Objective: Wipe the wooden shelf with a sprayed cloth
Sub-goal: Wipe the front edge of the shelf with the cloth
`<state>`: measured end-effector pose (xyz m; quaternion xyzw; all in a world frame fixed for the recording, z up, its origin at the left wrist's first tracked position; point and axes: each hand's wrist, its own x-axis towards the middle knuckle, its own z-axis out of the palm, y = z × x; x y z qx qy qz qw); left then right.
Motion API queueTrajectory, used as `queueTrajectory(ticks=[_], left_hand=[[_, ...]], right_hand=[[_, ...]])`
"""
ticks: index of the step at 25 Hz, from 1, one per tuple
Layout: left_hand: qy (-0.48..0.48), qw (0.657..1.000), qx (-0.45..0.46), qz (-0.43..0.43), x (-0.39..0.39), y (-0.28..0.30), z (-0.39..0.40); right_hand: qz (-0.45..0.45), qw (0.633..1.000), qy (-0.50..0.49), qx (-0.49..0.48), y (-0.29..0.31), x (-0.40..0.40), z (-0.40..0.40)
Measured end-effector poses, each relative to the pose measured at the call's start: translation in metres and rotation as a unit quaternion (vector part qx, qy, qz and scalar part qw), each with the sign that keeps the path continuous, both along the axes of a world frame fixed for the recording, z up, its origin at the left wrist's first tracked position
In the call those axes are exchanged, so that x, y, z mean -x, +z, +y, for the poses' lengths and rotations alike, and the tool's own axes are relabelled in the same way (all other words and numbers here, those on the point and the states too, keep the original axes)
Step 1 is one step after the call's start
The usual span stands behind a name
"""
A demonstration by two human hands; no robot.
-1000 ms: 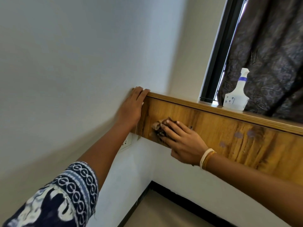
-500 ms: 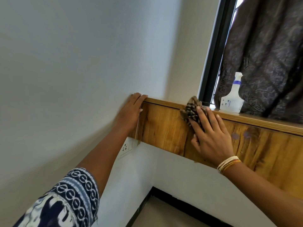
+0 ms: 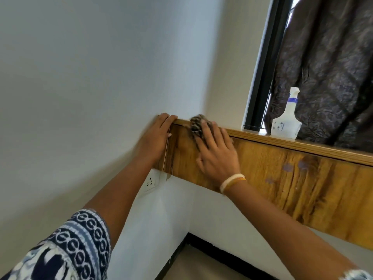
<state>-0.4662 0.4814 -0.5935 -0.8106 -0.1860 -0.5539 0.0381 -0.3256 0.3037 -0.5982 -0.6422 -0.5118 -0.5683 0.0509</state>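
Observation:
The wooden shelf [image 3: 282,178] runs along the wall from its left end to the right edge of view, with a thin top ledge and a broad grained front panel. A brown patterned cloth [image 3: 196,124] lies against the panel's top left, up at the ledge. My right hand [image 3: 216,156] presses it to the wood with straight fingers. My left hand [image 3: 156,138] rests flat on the shelf's left end where it meets the wall, fingers over the top corner. Part of the cloth is hidden under my right fingers.
A white spray bottle [image 3: 286,118] with a blue band stands on the ledge to the right, in front of a dark curtain [image 3: 327,67] and a black window frame [image 3: 262,67]. A wall socket [image 3: 150,181] sits below the shelf's left end. Purple smudges [image 3: 288,167] mark the panel.
My right hand carried the cloth from low on the panel up to the ledge further right, then slid it left along the top edge toward my left hand. My left hand stayed put.

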Motion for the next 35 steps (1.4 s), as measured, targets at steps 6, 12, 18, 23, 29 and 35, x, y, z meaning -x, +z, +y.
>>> queueTrajectory(ticks=[6, 12, 18, 23, 29, 35], left_hand=[[-0.005, 1.0, -0.005, 0.008, 0.002, 0.001, -0.004], [0.008, 1.0, 0.004, -0.009, -0.003, 0.0, -0.006], [0.022, 0.999, -0.012, 0.02, 0.0, 0.002, 0.003], [0.108, 0.994, 0.028, -0.008, -0.011, 0.009, -0.025], [0.037, 0.996, -0.078, 0.04, -0.072, 0.01, -0.131], [0.042, 0.998, -0.049, 0.027, -0.086, 0.011, -0.159]], right_hand=[[0.066, 0.986, -0.05, -0.145, -0.029, -0.035, -0.073], [0.028, 0.999, -0.027, 0.005, -0.006, 0.016, 0.015], [0.039, 0.998, -0.029, -0.049, -0.008, -0.029, -0.07], [0.013, 0.994, -0.056, -0.096, -0.017, -0.089, -0.179], [-0.034, 0.999, -0.013, 0.024, -0.036, -0.085, -0.155], [-0.174, 0.942, 0.036, 0.284, -0.033, -0.096, -0.168]])
